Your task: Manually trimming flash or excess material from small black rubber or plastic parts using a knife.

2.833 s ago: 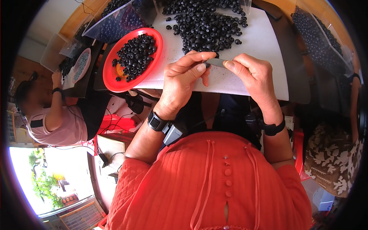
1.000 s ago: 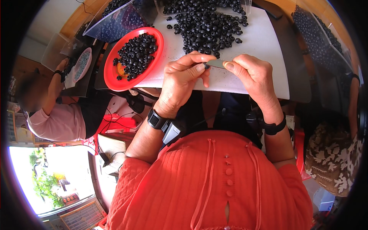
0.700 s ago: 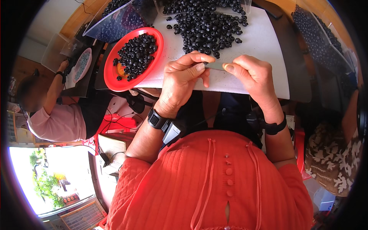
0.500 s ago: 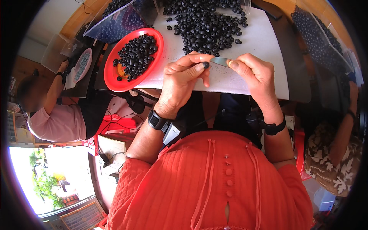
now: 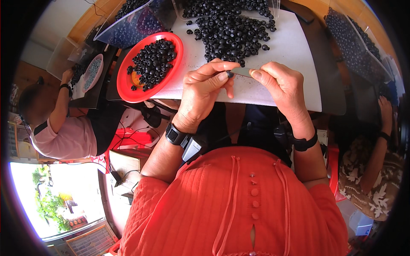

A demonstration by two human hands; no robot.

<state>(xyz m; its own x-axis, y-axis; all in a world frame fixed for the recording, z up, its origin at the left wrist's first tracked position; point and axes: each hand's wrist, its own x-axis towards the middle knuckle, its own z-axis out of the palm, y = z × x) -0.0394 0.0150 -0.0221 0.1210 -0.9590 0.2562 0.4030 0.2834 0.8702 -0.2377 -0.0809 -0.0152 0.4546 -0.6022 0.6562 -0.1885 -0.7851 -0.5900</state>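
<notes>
Between the thumb and fingers of my left hand [image 5: 200,87] is a small round black bead-like piece [image 5: 230,74]. My right hand [image 5: 285,85] pinches a thin, flat metal blade [image 5: 243,72], whose far end lies at the black piece, close to my left fingertips. Both hands are over the near edge of a white board [image 5: 294,55]. Just beyond them spreads a heap of similar black pieces [image 5: 232,38], several showing holes. To the left of my left hand, a red plate [image 5: 123,85] carries more of these black pieces.
A clear plastic bin [image 5: 124,32] of black pieces stands behind the plate; another bin [image 5: 356,47] is at the far right. One person [image 5: 64,132] works at left near a pale dish of small bluish bits [image 5: 92,73]. Another person's arm [image 5: 380,149] shows at right.
The blade has turned to a narrower slant, its end now over the black piece. My hands barely shifted. The right-hand neighbour's arm moved left, and the left-hand neighbour's hand moved slightly.
</notes>
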